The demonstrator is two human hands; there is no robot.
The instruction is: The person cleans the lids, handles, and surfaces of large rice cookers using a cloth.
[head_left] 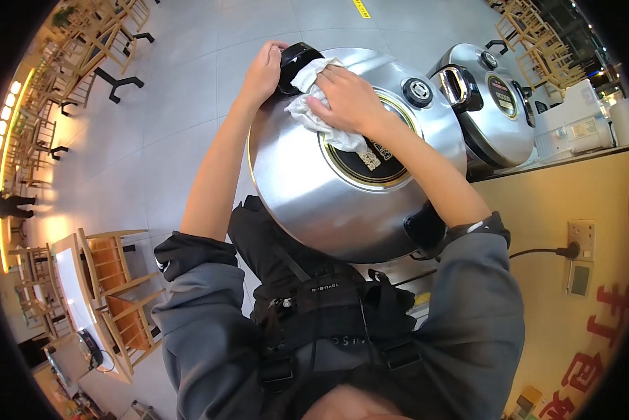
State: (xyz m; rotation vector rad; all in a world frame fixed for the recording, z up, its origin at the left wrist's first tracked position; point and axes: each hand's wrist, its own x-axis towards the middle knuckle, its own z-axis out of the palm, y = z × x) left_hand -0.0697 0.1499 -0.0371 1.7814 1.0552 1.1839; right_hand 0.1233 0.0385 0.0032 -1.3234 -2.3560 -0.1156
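Observation:
A big round steel cooker [300, 203] with a brushed metal lid stands right in front of me. My left hand [264, 73] is wrapped round the black handle [300, 63] at the lid's far left edge. Under my right hand [353, 98] a crumpled white cloth [318, 119] is pressed against the lid, beside that handle. The cloth partly covers the black and gold round label [391, 164] in the lid's middle. A black steam valve [417, 92] sits on the lid to the right of my right hand.
A second steel cooker [493, 105] stands on the right, close to the first. Beyond it is a white container [584, 133] on the counter. A black plug [572, 250] with a cable is in the wall socket. Wooden chairs [118, 262] and a table [76, 301] stand at left.

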